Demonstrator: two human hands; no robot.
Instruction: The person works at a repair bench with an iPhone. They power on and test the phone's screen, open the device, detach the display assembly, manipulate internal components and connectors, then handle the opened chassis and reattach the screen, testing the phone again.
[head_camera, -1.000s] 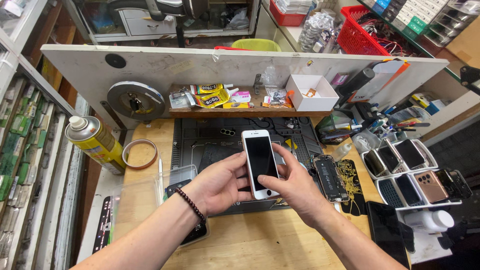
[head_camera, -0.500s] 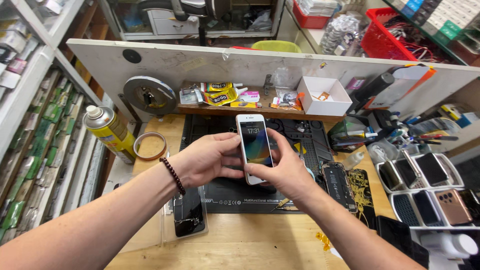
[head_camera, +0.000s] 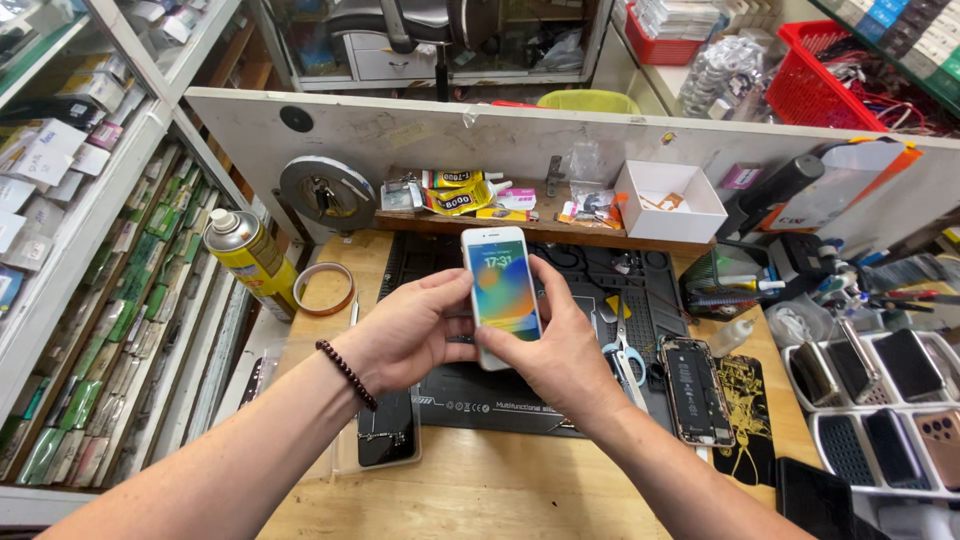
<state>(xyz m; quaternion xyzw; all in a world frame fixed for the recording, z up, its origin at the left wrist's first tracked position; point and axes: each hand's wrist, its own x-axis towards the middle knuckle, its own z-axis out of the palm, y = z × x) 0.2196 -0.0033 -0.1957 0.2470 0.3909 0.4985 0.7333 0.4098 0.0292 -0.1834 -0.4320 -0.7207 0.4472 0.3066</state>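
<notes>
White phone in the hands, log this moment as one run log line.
object: white phone, screen lit | left hand: grips left edge | right hand: grips right edge | position: raised above black work mat

A yellow spray can (head_camera: 245, 258) stands at the left of the wooden table (head_camera: 480, 480), with a ring of brown tape (head_camera: 325, 289) lying flat just beside it and a dark work mat (head_camera: 640, 275) spread across the middle. On the mat's right edge lies an opened phone (head_camera: 692, 388) with its insides showing, scissors (head_camera: 627, 360) near it, and what may be a small clear bottle (head_camera: 733, 337) just beyond. A white open box (head_camera: 668, 202) sits on the narrow back shelf (head_camera: 520, 228), a red basket (head_camera: 830, 85) stands behind the partition, and white trays of phones (head_camera: 880, 400) fill the right side.
</notes>
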